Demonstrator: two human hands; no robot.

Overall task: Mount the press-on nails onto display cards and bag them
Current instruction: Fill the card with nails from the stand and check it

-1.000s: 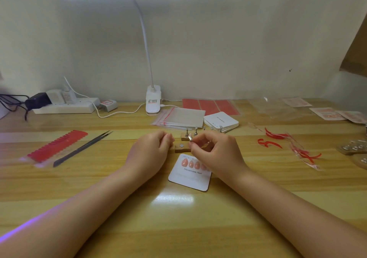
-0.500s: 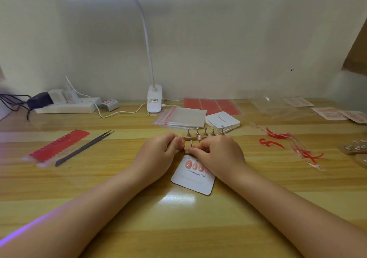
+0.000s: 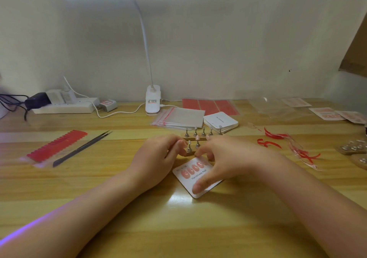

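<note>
Right hand (image 3: 224, 158) thumb presses display card (image 3: 196, 175)

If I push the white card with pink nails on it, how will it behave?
The white card looks thin and flat, so it probably slides easily on the glossy wooden table. It seems stiff, not floppy. Pressing near the pink nails may loosen them.

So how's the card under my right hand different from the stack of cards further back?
The card in front lies single and turned at an angle, with pink nails mounted on it and the right hand touching it. The stack of cards is several thick, untouched, and shows no nails. Both are white with rounded corners.
</note>
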